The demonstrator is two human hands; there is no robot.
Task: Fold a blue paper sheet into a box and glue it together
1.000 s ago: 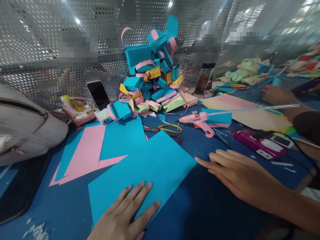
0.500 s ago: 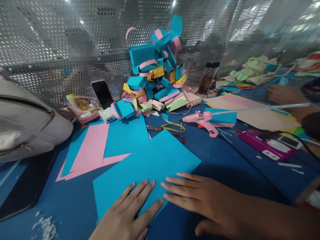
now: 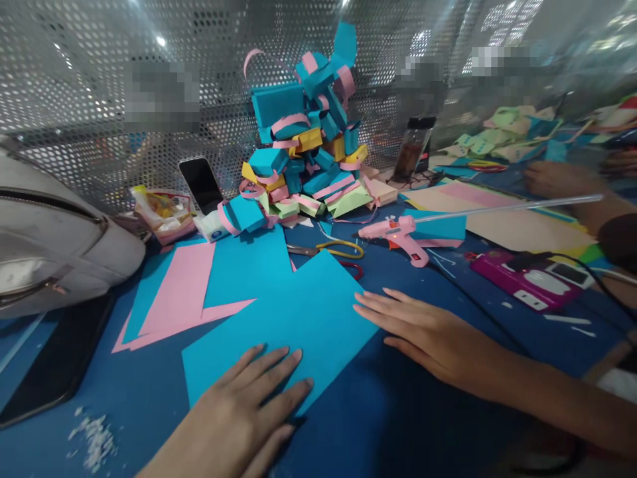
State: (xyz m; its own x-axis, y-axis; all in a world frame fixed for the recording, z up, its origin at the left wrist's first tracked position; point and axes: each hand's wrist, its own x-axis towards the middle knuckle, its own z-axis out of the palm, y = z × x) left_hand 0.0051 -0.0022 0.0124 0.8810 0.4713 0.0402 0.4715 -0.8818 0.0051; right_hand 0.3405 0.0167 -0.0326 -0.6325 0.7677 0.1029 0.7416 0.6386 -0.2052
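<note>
A blue sheet of paper (image 3: 298, 312) lies on the dark blue table, its far corner reaching toward the scissors (image 3: 338, 249). My left hand (image 3: 239, 405) rests flat on the near part of the sheet, fingers spread. My right hand (image 3: 418, 332) is open at the sheet's right corner, fingertips over that edge. Neither hand grips anything. Beyond the sheet lies a pink glue gun (image 3: 398, 236) with a long clear glue stick in its back. Behind it rises a pile of folded blue, pink, yellow and green paper pieces (image 3: 308, 146).
More blue sheets (image 3: 249, 265) and a pink sheet (image 3: 176, 289) lie at left, near a pale bag (image 3: 64, 245). A purple power strip (image 3: 527, 279) with a cable sits right. A phone (image 3: 200, 182) leans at the back. Another person's hand (image 3: 557, 179) rests at far right.
My right hand has slid away from my left, up and right along the paper's edge to its right corner. My left hand stays flat on the sheet. The view has shifted slightly.
</note>
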